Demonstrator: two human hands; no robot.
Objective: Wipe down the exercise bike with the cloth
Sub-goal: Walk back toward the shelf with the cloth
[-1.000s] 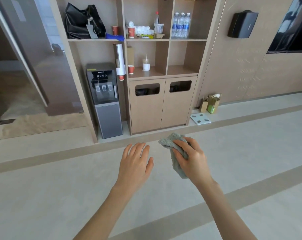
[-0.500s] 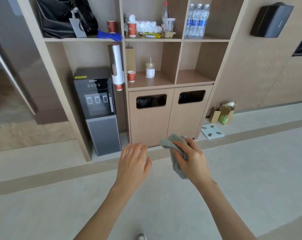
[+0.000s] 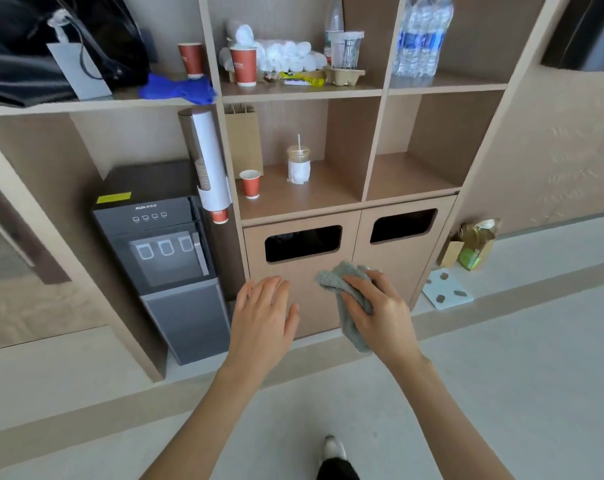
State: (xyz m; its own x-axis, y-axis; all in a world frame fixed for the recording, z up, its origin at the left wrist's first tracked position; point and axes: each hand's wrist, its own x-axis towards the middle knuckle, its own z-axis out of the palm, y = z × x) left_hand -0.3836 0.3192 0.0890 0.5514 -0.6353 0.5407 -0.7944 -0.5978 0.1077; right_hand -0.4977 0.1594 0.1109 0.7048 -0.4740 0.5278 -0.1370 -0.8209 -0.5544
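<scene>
The right hand [image 3: 380, 313] pinches the small grey fuzzy cloth [image 3: 333, 277], just right of the spread, empty left hand [image 3: 262, 317]. It looks light and floppy, so bunch it up. No bike shows.

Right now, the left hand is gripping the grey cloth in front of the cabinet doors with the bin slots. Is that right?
Not quite. The head view shows the right hand gripping the grey cloth; the left hand is open and holds nothing. The rest stands: the cloth is in front of the cabinet doors with the bin slots.
</scene>
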